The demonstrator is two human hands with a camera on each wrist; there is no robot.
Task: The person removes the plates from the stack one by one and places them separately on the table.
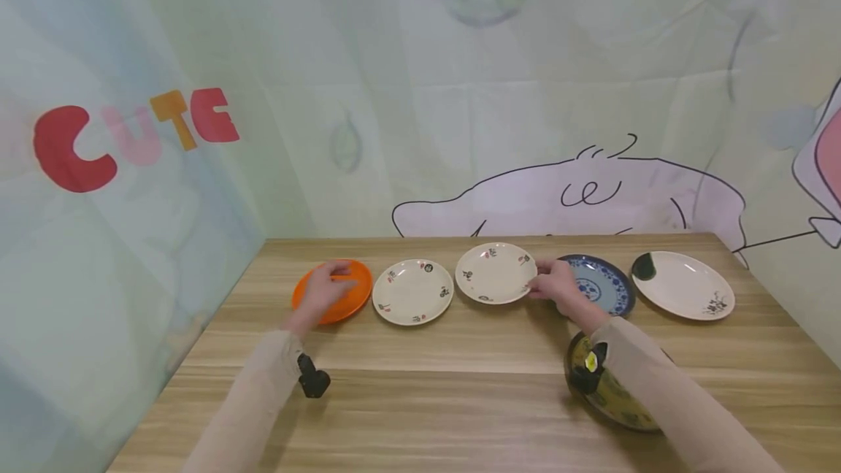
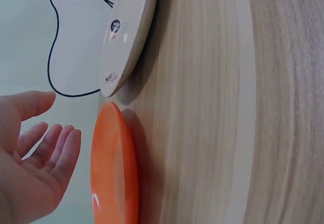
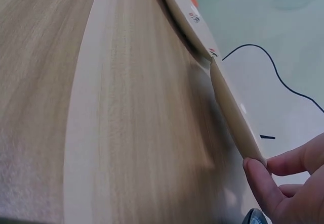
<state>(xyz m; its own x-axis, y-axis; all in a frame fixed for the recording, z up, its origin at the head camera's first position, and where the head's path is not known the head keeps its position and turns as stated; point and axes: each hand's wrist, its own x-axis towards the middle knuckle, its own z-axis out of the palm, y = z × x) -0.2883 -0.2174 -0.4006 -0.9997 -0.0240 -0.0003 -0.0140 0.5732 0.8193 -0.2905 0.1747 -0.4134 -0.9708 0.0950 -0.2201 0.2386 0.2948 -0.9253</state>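
My right hand (image 1: 557, 286) pinches the right rim of a round white plate with small printed motifs (image 1: 496, 274), thumb and fingers on opposite faces. In the right wrist view that plate (image 3: 234, 114) is lifted off the tabletop, its shadow below. Over an orange plate (image 1: 355, 296) at the left hovers my left hand (image 1: 322, 290). The left wrist view shows its fingers (image 2: 65, 150) loosely spread, apart from the orange plate (image 2: 114, 168) and holding nothing. Between the two hands lies a second white patterned plate (image 1: 412, 292).
A blue-patterned plate (image 1: 607, 283) lies partly behind my right hand. Farther right is an oval white plate with a dark green spot (image 1: 683, 285). Under my right forearm sits a dark-rimmed yellow-green plate (image 1: 620, 404), partly covered. A printed curtain (image 1: 368, 35) hangs behind the wooden table (image 1: 420, 414).
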